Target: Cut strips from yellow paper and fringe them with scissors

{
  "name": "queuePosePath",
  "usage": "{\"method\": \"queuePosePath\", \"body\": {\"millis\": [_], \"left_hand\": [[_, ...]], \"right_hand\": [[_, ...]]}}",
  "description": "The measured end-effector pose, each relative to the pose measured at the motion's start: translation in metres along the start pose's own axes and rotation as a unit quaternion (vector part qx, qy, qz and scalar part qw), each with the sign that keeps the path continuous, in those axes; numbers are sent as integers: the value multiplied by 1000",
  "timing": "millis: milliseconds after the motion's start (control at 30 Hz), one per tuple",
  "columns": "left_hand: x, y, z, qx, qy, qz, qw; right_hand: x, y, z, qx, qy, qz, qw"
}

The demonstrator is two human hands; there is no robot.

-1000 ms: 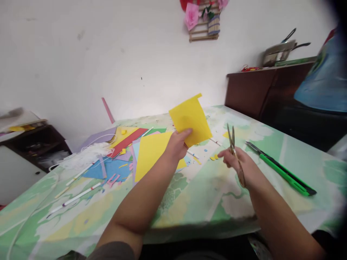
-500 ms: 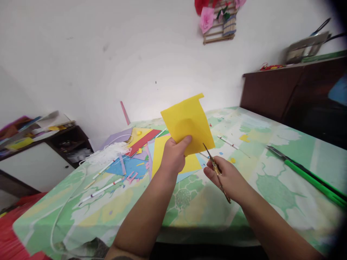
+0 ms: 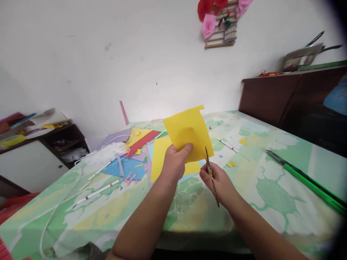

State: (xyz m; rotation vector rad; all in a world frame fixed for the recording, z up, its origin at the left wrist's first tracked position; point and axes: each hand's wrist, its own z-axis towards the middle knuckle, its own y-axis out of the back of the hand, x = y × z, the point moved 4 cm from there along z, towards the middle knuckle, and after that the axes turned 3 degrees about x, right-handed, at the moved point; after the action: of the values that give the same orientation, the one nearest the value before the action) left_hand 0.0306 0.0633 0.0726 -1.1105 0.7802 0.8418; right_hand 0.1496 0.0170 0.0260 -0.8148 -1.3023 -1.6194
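My left hand [image 3: 176,160] pinches a yellow sheet [image 3: 187,130] by its lower left part, thumb on the near face. The sheet is held up above the table, with a narrow tab sticking out at its top right corner. In my right hand [image 3: 218,178] is a pair of gold-handled scissors [image 3: 210,171], pointing up. The blade tips lie at the sheet's lower right edge; whether they are cutting into it I cannot tell. Below the hands, another yellow sheet [image 3: 158,159] lies on a light blue one.
A large green utility knife [image 3: 306,180] lies at the right of the patterned tablecloth [image 3: 206,216]. Yellow scraps [image 3: 231,164] and a white pen [image 3: 227,145] are nearer the middle. At left are white string [image 3: 108,151], a red strip [image 3: 143,142], blue sheets [image 3: 124,168] and more pens [image 3: 96,193].
The sheet has come slightly lower in view. My right hand has brought the scissors a little left and turned them more upright, against the sheet's lower right edge. A second yellow scrap shows beside them.
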Motion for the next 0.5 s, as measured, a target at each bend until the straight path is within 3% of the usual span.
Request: {"method": "queuePosePath", "body": {"millis": [500], "left_hand": [[3,9,-5,-21,-18,21,999]], "right_hand": [[-9,-6,-4,39,-4,14,999]]}}
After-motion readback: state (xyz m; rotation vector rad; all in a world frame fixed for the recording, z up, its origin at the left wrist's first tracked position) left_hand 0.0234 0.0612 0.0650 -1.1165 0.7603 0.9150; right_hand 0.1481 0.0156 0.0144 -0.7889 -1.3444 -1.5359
